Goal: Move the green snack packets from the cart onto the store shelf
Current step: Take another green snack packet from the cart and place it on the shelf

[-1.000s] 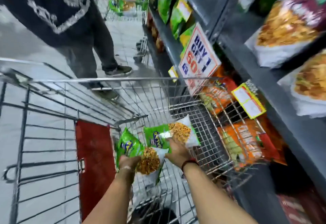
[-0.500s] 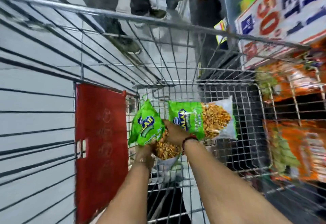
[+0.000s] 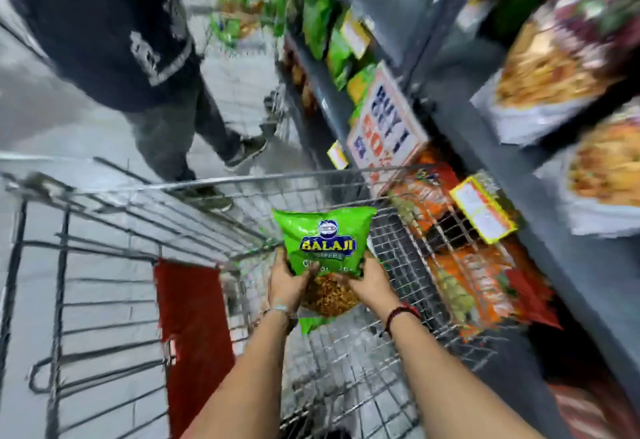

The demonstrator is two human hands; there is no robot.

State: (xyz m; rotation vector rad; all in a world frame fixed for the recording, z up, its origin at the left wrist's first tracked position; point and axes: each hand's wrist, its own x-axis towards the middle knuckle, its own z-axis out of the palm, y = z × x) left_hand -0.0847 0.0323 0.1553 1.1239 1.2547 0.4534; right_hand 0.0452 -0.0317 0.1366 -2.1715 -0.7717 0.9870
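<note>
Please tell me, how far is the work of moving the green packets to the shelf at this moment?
Done: green packets already stand on the shelf further along. In hand: the left hand and right hand hold a green packet above the cart, not yet shelved. Left: placing it; whether more remain in the cart is hidden.

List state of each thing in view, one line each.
green snack packet: upright, held above the cart, label facing the camera
left hand: gripping the packet's lower left
right hand: gripping the packet's lower right
cart: basket beside the shelf, contents under the hands hidden
red flap: hanging inside the cart
store shelf: stocked with packets
promo sign: tilted, hanging off the shelf edge
</note>
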